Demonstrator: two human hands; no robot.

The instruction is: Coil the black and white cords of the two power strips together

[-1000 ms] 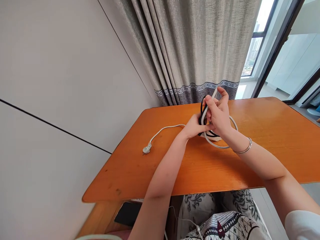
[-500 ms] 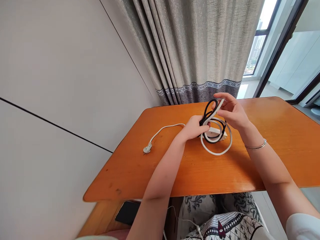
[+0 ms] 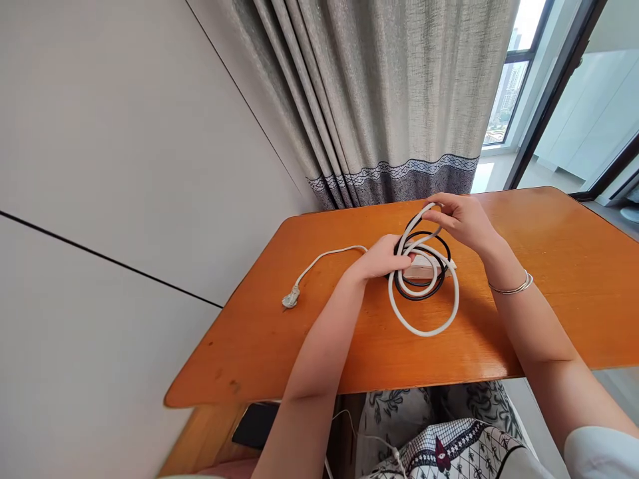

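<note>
On the orange wooden table (image 3: 309, 346) lies a white power strip (image 3: 422, 269) wrapped in loops of white cable (image 3: 424, 328) and black cable (image 3: 418, 295). My left hand (image 3: 380, 258) is closed on the cables at the strip's left end. My right hand (image 3: 462, 219) pinches a raised loop of the white cable above the strip. The free end of the white cable runs left across the table to a plug (image 3: 291, 299) lying flat.
A grey curtain (image 3: 379, 100) hangs behind the table, with a window and dark door frame (image 3: 549, 93) at the right. A white wall (image 3: 114, 166) stands at the left. A dark object (image 3: 254, 426) lies below the table's front edge, near patterned fabric (image 3: 439, 439).
My right hand has lowered and swung right, laying the cable down. The loops have opened wider and now lie spread over the strip and table. My left hand stays in place.
</note>
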